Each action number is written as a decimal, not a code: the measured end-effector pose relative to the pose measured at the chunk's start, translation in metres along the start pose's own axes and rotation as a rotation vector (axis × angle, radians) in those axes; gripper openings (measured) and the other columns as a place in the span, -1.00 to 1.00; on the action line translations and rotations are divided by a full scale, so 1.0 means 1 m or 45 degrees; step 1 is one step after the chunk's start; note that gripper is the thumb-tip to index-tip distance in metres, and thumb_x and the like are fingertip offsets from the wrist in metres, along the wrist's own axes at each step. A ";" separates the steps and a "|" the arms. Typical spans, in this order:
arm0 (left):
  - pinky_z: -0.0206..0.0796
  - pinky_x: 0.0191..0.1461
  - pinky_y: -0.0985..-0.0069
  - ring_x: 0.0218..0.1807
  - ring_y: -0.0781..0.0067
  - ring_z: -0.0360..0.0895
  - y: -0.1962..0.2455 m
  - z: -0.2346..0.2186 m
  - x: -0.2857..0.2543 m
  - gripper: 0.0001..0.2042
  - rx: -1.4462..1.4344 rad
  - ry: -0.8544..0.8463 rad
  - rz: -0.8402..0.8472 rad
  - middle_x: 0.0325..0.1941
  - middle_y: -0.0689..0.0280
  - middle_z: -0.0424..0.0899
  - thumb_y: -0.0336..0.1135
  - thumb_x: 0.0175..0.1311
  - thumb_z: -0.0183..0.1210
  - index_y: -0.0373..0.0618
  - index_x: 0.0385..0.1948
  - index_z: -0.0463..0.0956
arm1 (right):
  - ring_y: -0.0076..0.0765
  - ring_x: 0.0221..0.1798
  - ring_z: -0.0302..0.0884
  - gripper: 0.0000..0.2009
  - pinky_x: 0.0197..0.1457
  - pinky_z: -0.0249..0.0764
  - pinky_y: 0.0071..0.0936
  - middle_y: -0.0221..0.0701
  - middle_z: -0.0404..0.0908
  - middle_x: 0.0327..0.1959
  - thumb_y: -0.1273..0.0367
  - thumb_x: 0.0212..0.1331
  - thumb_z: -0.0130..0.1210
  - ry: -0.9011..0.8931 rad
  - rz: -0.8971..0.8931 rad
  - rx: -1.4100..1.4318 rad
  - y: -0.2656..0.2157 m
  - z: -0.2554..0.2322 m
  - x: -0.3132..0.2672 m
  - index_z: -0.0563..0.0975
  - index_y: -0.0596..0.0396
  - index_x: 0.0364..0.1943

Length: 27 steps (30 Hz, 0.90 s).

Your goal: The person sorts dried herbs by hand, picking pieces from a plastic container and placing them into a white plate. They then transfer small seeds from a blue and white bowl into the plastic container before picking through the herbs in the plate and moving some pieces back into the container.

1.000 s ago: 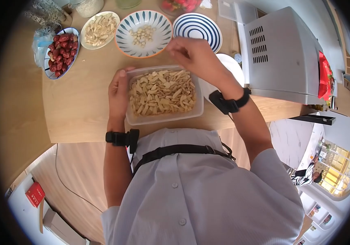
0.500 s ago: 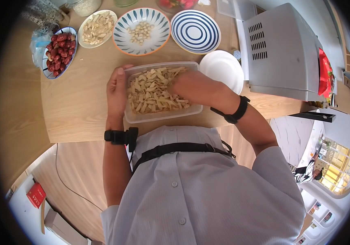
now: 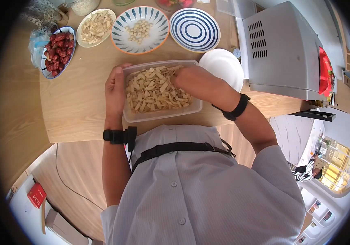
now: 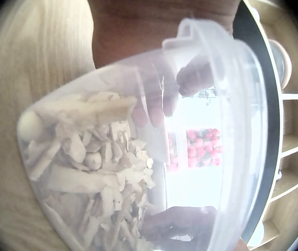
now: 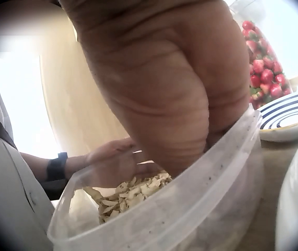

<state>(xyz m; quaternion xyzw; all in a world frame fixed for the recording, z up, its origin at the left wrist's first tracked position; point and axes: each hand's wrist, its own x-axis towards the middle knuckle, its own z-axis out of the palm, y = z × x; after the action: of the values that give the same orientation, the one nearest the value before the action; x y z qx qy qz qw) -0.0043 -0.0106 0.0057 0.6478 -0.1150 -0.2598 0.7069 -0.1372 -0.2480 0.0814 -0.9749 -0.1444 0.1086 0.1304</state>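
Observation:
A clear plastic container [image 3: 162, 117] full of pale dried slices [image 3: 152, 92] sits on the wooden table, close to the person's body. The left hand [image 3: 115, 90] holds its left side, thumb at the rim and fingers against the outer wall. Through the clear wall, the left wrist view shows those fingers beyond the slices [image 4: 104, 193]. The right hand [image 3: 197, 83] reaches down over the right rim, its fingers in among the slices at the back right. In the right wrist view the right hand's [image 5: 164, 99] palm side shows above the slices, and its fingertips are hidden, so I cannot tell what they hold.
Behind the container stand a small plate of slices [image 3: 96, 28], a patterned plate with white pieces [image 3: 120, 38] and a blue-striped plate [image 3: 195, 30]. A white plate [image 3: 224, 67] sits right, beside a grey metal appliance [image 3: 283, 57]. Red dates [image 3: 56, 53] fill a dish at left.
The right hand has come down from above the blue-striped plate into the slices, then shifted slightly towards the container's back right. The left hand keeps its hold on the container.

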 end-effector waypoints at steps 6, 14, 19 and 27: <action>0.41 0.13 0.56 -0.05 0.62 0.55 0.000 0.001 0.001 -0.60 -0.006 -0.003 -0.001 -0.10 0.37 0.70 -0.07 0.69 -0.08 -0.22 0.04 0.63 | -0.03 -0.13 0.70 -0.86 -0.12 0.63 -0.19 -0.21 0.68 -0.32 0.47 0.11 0.15 -0.009 -0.011 -0.172 0.002 0.024 0.000 0.64 0.15 -0.24; 0.42 0.12 0.56 -0.05 0.62 0.56 0.004 0.002 -0.001 -0.60 -0.015 -0.010 0.000 -0.11 0.37 0.70 -0.07 0.69 -0.08 -0.22 0.05 0.63 | -0.08 -0.12 0.72 -0.85 -0.11 0.64 -0.21 -0.26 0.69 -0.31 0.45 0.13 0.15 -0.072 0.002 -0.121 0.001 0.019 0.001 0.66 0.09 -0.22; 0.42 0.11 0.56 -0.06 0.62 0.56 0.004 0.002 0.000 -0.60 0.002 -0.006 0.008 -0.10 0.36 0.70 -0.07 0.69 -0.08 -0.22 0.05 0.63 | -0.08 -0.16 0.73 -0.84 -0.13 0.64 -0.21 -0.27 0.69 -0.29 0.44 0.14 0.16 -0.050 -0.004 -0.155 -0.002 0.022 0.000 0.67 0.09 -0.21; 0.44 0.10 0.56 -0.07 0.62 0.57 0.004 0.003 0.000 -0.60 -0.015 -0.007 0.005 -0.10 0.36 0.71 -0.07 0.69 -0.07 -0.21 0.05 0.63 | -0.05 -0.20 0.72 -0.86 -0.17 0.64 -0.20 -0.22 0.67 -0.30 0.44 0.17 0.14 -0.065 -0.015 -0.111 -0.003 0.017 -0.002 0.66 0.09 -0.22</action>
<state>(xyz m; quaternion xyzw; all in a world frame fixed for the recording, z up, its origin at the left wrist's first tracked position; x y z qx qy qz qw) -0.0051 -0.0125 0.0102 0.6427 -0.1165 -0.2608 0.7109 -0.1437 -0.2424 0.0664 -0.9757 -0.1579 0.1261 0.0846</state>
